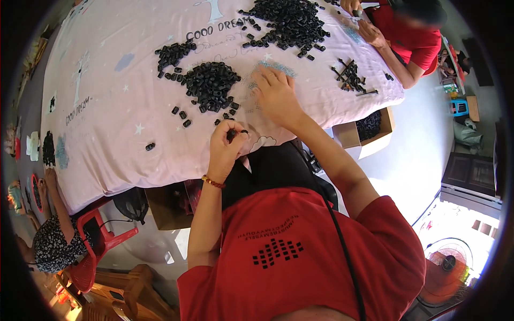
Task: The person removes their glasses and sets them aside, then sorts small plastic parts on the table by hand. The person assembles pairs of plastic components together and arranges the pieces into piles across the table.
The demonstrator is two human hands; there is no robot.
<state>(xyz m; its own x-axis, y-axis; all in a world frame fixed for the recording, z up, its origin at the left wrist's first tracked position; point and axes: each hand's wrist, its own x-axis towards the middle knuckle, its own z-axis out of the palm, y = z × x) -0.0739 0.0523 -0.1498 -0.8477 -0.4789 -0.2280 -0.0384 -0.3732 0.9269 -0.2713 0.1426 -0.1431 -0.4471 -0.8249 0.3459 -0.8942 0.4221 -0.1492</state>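
Note:
My left hand [226, 143] is closed near the table's front edge, thumb and fingers pinching a small black plastic part [244, 131]. Ahead of it my right hand [276, 95] lies palm down with its fingers stretched out. Those fingertips touch a thin spread of tiny silvery-blue pieces [278, 68], too small to name. Just left of that hand sits a heap of black plastic parts [211, 83], with several strays between the heap and my left hand. One more black part [150, 146] lies apart at the left.
A pink printed cloth [107, 144] covers the table. A larger black heap [289, 21] lies at the far side; dark screw-like pieces [350, 77] lie right. Co-workers sit at the right [399, 40] and left [59, 243]. A cardboard box [350, 136] of black parts stands below the edge.

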